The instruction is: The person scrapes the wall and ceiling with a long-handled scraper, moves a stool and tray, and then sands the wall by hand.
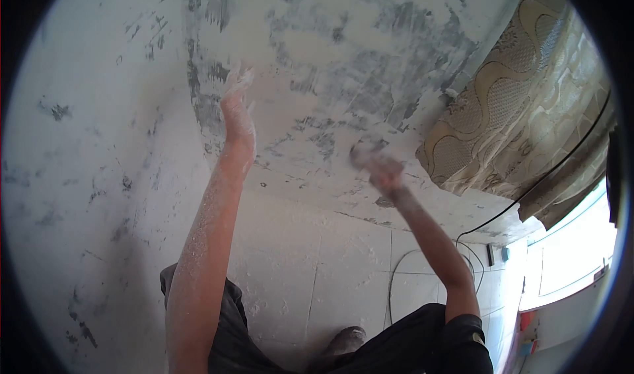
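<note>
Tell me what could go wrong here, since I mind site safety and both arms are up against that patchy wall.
1. The right hand rubs the grey-streaked white plaster wall in a blur; dust already coats the left hand, so breathing it in seems likely.
2. The thin black cable hangs loose beside the patterned beige curtain and could snag an arm.
3. The dusty pale floor tiles may be slippery.

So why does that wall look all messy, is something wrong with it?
The wall is patchy: dark grey smears show through the white coat, thickest by the left hand and above the right hand. White dust also covers the left forearm. Nothing looks broken.
</note>
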Tool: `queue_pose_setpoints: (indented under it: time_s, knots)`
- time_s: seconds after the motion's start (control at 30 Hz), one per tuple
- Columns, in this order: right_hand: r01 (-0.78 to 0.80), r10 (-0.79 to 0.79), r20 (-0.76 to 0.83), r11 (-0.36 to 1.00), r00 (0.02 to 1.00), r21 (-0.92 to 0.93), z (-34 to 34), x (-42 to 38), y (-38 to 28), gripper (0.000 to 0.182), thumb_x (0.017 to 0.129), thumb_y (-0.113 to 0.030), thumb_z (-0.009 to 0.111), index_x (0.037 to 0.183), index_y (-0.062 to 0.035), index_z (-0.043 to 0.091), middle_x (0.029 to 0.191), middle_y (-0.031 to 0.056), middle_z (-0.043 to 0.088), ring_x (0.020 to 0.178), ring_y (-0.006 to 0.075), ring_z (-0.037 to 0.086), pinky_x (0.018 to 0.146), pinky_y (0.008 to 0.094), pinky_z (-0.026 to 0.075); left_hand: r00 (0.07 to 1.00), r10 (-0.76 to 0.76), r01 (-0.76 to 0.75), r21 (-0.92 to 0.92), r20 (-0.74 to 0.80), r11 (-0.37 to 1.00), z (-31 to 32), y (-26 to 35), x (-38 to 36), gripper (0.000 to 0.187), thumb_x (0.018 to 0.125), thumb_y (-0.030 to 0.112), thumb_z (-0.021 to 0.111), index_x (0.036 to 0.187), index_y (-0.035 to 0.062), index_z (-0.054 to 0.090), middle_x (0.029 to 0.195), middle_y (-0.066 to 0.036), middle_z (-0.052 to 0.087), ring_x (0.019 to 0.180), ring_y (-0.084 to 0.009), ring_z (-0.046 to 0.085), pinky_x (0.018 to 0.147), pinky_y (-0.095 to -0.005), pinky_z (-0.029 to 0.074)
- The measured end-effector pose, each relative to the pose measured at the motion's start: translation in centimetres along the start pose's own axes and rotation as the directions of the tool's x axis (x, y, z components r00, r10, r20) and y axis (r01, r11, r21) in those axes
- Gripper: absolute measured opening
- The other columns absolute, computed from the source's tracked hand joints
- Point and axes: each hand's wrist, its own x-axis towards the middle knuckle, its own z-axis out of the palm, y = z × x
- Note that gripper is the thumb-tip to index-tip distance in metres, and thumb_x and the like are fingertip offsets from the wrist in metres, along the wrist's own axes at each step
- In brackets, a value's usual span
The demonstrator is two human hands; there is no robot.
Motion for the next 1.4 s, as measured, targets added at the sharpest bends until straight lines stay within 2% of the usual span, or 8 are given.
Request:
queue_pose_setpoints:
  time_s: [0.07,0.4,0.53,0.6,0.7,0.97,1.2,1.4]
  knots:
    - [0.054,-0.052,0.388,0.999,0.92,0.007,0.3,-2.8,-1.5,0.046,0.072,-0.004,0.067,0.114,-0.023,0.067,0.11,0.0013,0.069,0.108,0.0149,0.064,0.085,0.0317,0.056,1.0,0.009,-0.009,-0.02,0.004,1.0,0.0,1.1,-0.4,0.07,0.093,0.034,0.043,0.153,0.0049,0.021,0.159,-0.01,0.021,0.148,-0.0232,0.015,0.117,-0.0481,0.011]
    - [-0.329,0.314,-0.395,0.944,0.863,0.031,-9.2,14.3,3.8,0.042,0.071,0.011,0.058,0.1,-0.0153,0.072,0.101,0.0053,0.069,0.099,0.0194,0.065,0.077,0.029,0.055,0.999,-0.044,0.044,-0.024,-0.003,0.999,-0.9,0.5,-0.9,0.069,0.094,0.032,0.044,0.152,0.0028,0.02,0.159,-0.012,0.022,0.147,-0.0228,0.018,0.117,-0.0439,0.014]
    - [-0.072,0.071,-0.087,0.997,0.994,-0.009,-1.3,7.0,0.9,0.042,0.067,0.005,0.061,0.102,-0.0163,0.07,0.093,0.0021,0.066,0.084,0.0172,0.063,0.069,0.029,0.056,0.999,-0.04,0.04,-0.004,0.019,0.999,-0.8,0.3,-0.7,0.07,0.095,0.032,0.046,0.152,0.0019,0.019,0.158,-0.013,0.024,0.147,-0.0229,0.021,0.117,-0.0416,0.016]
    - [0.007,-0.002,0.159,0.999,0.987,-0.033,2.3,3.4,-1.5,0.053,0.069,0.004,0.063,0.114,-0.0238,0.065,0.121,-0.0048,0.063,0.109,0.0139,0.061,0.08,0.0301,0.058,0.999,-0.031,0.03,0.014,0.027,0.999,-0.7,0.4,-0.5,0.07,0.095,0.032,0.046,0.152,0.0014,0.019,0.157,-0.014,0.025,0.146,-0.0229,0.022,0.117,-0.0404,0.016]
    - [0.137,-0.139,0.067,0.99,0.988,0.027,3.1,5.0,0.4,0.055,0.073,0.003,0.063,0.12,-0.0257,0.064,0.125,-0.0055,0.062,0.116,0.0136,0.059,0.091,0.033,0.055,0.998,-0.027,0.025,0.037,0.052,0.999,-0.1,0.4,-0.5,0.07,0.095,0.03,0.047,0.152,0.0026,0.018,0.156,-0.015,0.027,0.145,-0.0236,0.024,0.117,-0.0389,0.017]
    - [-0.277,0.29,-0.344,0.957,0.893,0.086,-3.0,16.7,2.3,0.043,0.076,-0.003,0.067,0.113,-0.0237,0.069,0.113,-0.0005,0.07,0.099,0.0172,0.067,0.081,0.0301,0.057,0.942,-0.022,-0.046,0.194,0.334,0.98,1.1,-0.6,-2.0,0.069,0.096,0.029,0.046,0.152,0.0018,0.017,0.156,-0.017,0.026,0.145,-0.0262,0.023,0.117,-0.0379,0.018]
    - [0.137,-0.129,0.211,0.99,0.969,-0.024,2.8,8.1,-2.2,0.048,0.076,-0.014,0.067,0.123,-0.0256,0.062,0.117,-0.0033,0.067,0.114,0.022,0.061,0.086,0.0347,0.057,0.923,-0.096,0.006,0.235,0.374,0.972,2.5,2.0,-2.9,0.063,0.099,0.034,0.041,0.154,0.0122,0.019,0.157,-0.017,0.023,0.146,-0.0285,0.019,0.117,-0.0448,0.016]
    - [-0.26,0.245,-0.348,0.966,0.905,0.004,-7.8,21.0,1.8,0.054,0.073,0.01,0.059,0.118,-0.0195,0.065,0.117,-0.0015,0.067,0.105,0.0192,0.066,0.092,0.036,0.056,0.944,-0.098,0.058,0.132,0.314,0.989,2.1,2.0,-2.5,0.069,0.094,0.023,0.046,0.153,0.0034,0.016,0.156,-0.019,0.023,0.145,-0.0265,0.023,0.119,-0.0363,0.014]
